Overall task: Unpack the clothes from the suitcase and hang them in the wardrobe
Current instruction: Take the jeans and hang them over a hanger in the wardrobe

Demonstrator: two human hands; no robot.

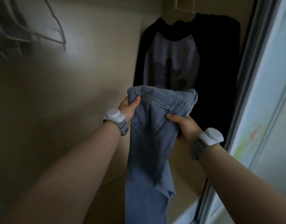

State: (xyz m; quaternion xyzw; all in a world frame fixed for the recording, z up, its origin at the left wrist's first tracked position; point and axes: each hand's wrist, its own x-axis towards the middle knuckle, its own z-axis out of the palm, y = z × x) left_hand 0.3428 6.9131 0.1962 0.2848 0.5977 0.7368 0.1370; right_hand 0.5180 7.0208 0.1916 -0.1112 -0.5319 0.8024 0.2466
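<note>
The person holds a pair of light blue jeans (155, 126) up inside the wardrobe, just below and in front of the dark-sleeved shirt (171, 54) that hangs on a pale hanger (184, 15). The waistband end is bunched right under the shirt's hem. The legs drop straight down from there, so the long axis of the jeans runs vertically, away from the shirt toward the floor.

Both hands have a closed grip on the denim. The left hand (128, 107) pinches the folded top edge below the shirt's left side, thumb on the front. The right hand (186, 126) clutches the cloth lower down, near the back pocket, under the shirt's hem. Neither hand holds a hanger.

A cluster of empty hangers (55, 34), blurred, hangs well to the left of the shirt and above its hem. A sliding door frame (252, 78) stands just to the shirt's right.

The coming move probably turns on reaching one of those empty hangers. They lie up and to the left of the jeans, and the left hand is the nearer one. The right hand would then have to carry the hanging weight alone.
</note>
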